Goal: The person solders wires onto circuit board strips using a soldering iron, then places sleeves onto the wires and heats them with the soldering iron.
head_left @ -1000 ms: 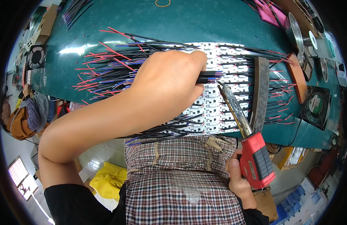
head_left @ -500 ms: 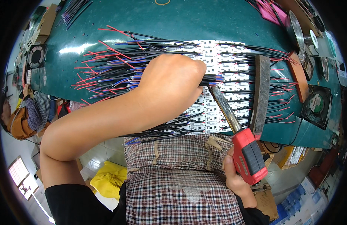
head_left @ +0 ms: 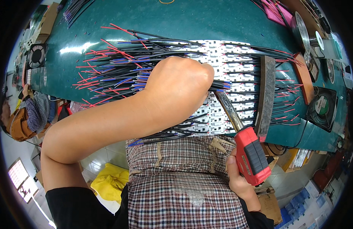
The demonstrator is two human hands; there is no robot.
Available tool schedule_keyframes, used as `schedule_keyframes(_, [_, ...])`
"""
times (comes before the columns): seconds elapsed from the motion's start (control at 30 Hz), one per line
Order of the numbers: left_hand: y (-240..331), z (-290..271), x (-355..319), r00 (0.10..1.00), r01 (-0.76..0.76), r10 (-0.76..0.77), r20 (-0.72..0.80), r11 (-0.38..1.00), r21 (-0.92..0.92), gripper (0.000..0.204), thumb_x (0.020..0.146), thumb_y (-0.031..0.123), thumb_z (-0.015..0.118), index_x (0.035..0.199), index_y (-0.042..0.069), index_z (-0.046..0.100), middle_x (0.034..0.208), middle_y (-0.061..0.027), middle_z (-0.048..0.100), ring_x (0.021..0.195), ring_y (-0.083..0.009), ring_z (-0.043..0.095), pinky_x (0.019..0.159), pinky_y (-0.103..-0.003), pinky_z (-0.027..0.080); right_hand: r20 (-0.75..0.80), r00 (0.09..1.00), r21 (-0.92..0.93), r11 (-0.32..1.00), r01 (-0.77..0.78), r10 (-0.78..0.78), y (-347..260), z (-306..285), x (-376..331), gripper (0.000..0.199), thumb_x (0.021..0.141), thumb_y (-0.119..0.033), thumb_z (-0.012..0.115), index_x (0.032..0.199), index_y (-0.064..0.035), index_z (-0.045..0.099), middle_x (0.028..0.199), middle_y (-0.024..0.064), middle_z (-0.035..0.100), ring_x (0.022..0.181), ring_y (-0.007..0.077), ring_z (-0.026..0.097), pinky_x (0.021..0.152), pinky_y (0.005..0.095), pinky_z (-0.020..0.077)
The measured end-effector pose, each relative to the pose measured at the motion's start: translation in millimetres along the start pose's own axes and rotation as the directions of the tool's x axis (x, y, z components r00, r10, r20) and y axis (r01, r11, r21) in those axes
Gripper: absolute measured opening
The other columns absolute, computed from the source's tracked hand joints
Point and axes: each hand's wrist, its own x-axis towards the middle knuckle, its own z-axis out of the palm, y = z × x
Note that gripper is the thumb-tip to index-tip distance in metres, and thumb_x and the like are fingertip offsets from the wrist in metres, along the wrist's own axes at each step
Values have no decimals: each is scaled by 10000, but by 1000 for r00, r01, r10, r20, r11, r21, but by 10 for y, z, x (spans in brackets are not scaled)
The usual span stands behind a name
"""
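Observation:
My left hand [head_left: 180,81] is closed round a bundle of black-sleeved wires [head_left: 223,85]. Their blue and red ends stick out past its fingers, above a white panel of small circuit boards [head_left: 214,49]; the fingers themselves are mostly hidden under the back of the hand. In my right hand [head_left: 239,181] is a red and black soldering iron [head_left: 252,155], gripped by its handle. Its metal barrel slants up and left, with the tip at the wire ends; whether it touches them I cannot tell. Many loose wires [head_left: 111,72] fan out leftward from the panel.
A dark metal bar [head_left: 265,95] lies across the wires at the panel's right. Beyond it are an orange-brown block [head_left: 304,78], a square fan [head_left: 323,108] and a wire spool [head_left: 317,38]. Another fan [head_left: 37,57] stands at the table's left end, with a person [head_left: 22,118] nearby.
My left hand has shifted slightly right with the wire bundle, so the ends reach farther over the panel. The soldering iron has moved very little, slightly upward and left at its handle.

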Motion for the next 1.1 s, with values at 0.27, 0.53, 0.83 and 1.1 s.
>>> schedule_keyframes(0.27, [18, -14, 17, 999, -30, 30, -20, 1000, 2, 157, 723, 103, 751, 774, 3, 641, 727, -189, 673, 711, -373, 691, 656, -469, 561, -6, 998, 30, 998, -62, 62, -11, 6, -17, 160, 862, -50, 725, 993, 13, 657, 874, 125, 607, 712, 263, 619, 636, 353, 492])
schedule_keyframes(0.53, [20, -24, 29, 1000, -23, 23, -12, 1000, 1, 94, 734, 81, 691, 754, -7, 663, 759, -207, 697, 719, -372, 710, 652, -463, 583, -46, 996, 37, 996, -77, 79, 38, -16, -108, 178, 860, -67, 731, 1002, 16, 662, 869, 129, 610, 706, 271, 625, 634, 353, 500])
schedule_keyframes(0.83, [-75, -22, 86, 999, 38, -38, -10, 997, -68, 202, 760, 167, 791, 855, 5, 716, 748, -179, 688, 733, -381, 683, 682, -475, 542, -6, 998, 15, 997, -69, 70, 41, -27, -93, 164, 855, -64, 730, 984, 11, 660, 863, 126, 608, 699, 267, 620, 625, 356, 492])
schedule_keyframes(1.1, [2, -14, 76, 999, 35, -36, -5, 998, -51, 224, 731, 162, 795, 817, -8, 676, 730, -200, 667, 733, -404, 673, 687, -490, 535, -8, 998, -32, 998, 60, -60, 69, -4, -51, 173, 838, -46, 742, 981, 6, 659, 865, 121, 602, 689, 259, 622, 612, 349, 491])
